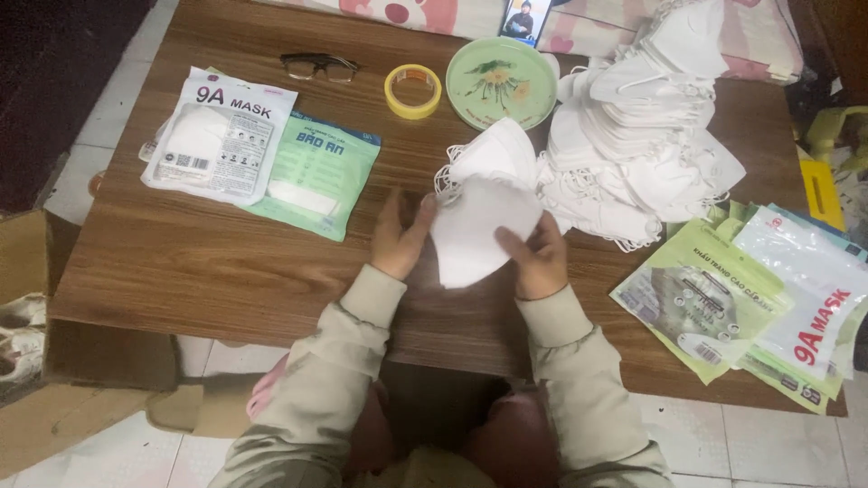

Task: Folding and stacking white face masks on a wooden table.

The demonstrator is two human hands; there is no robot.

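My left hand (pixel 398 237) and my right hand (pixel 537 258) hold a small stack of folded white face masks (pixel 477 215) between them, just above the wooden table (pixel 208 271). The left fingers press its left edge; the right thumb lies on its lower right. Their ear loops hang out at the upper left. A large heap of loose white masks (pixel 637 136) lies right behind them.
Filled mask packets, white (pixel 221 134) and green (pixel 316 173), lie at the left. Empty pouches (pixel 750 303) are spread at the right edge. Behind are glasses (pixel 318 66), a yellow tape roll (pixel 413 90), a green plate (pixel 502 83) and a phone (pixel 524 20).
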